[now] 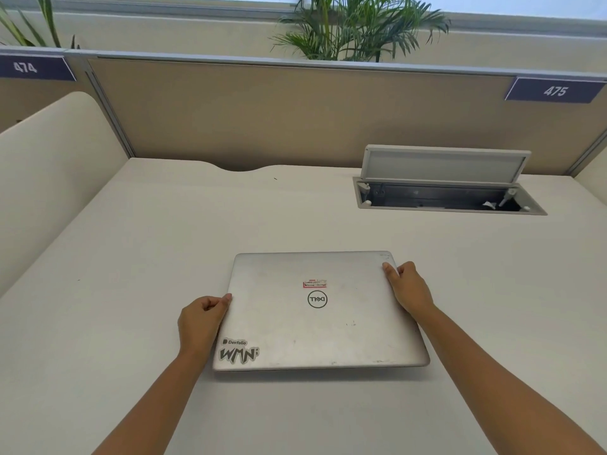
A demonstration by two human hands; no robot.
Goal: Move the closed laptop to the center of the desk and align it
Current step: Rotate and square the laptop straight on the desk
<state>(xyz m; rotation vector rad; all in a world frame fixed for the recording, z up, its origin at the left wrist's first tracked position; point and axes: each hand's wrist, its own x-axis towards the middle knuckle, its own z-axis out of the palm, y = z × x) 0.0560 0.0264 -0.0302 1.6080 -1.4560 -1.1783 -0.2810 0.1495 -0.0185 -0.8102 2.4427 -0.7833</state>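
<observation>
A closed silver laptop (315, 323) with a round logo, a red-edged label and stickers at its near left corner is in the middle of the white desk (131, 257). Its near edge casts a shadow and looks slightly raised off the desk. My left hand (200, 320) grips the laptop's left edge, thumb on the lid. My right hand (409, 287) grips the right edge close to the far right corner, thumb on top. The laptop's sides run roughly square to the desk.
An open cable box (450, 195) with its flap up is sunk into the desk at the far right. A beige partition (262, 110) closes the back, a cream side panel (49, 175) the left. Plants (354, 27) stand behind the partition.
</observation>
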